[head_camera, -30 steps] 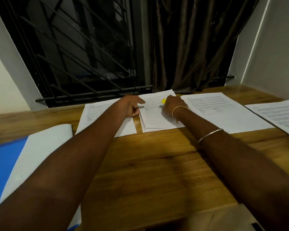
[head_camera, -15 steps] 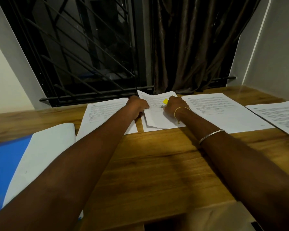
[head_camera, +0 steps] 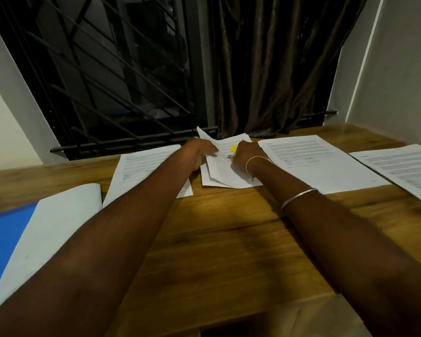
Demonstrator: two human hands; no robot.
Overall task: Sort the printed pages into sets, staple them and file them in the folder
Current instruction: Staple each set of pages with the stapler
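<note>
**A:** Where does the folder sit?

**B:** At eight o'clock. The blue folder (head_camera: 0,239) lies open on the table (head_camera: 229,227), with a white sheet (head_camera: 51,229) over it. At eleven, one printed page (head_camera: 141,166) lies flat.

**A:** And the left hand?

**B:** The left hand (head_camera: 199,152), at twelve, pinches the left edge of the middle set (head_camera: 224,173). The top sheets are skewed, and one corner is raised toward the window.

**A:** The yellow thing?

**B:** It looks like a small stapler (head_camera: 233,149), just right of that hand and over the sheets. The right hand (head_camera: 247,154) has its fingers curled round it.

**A:** So stapling is the step?

**B:** I judge so. It is best to square the sheets first by tapping the edges flush. Then pinch close to the corner, seat the stapler's mouth fully over it and press once, straight down.

**A:** Further right?

**B:** The near-right pages (head_camera: 314,161) at one o'clock and the far-right pages (head_camera: 404,166) at two lie flat, unstapled as far as I can tell.
</note>
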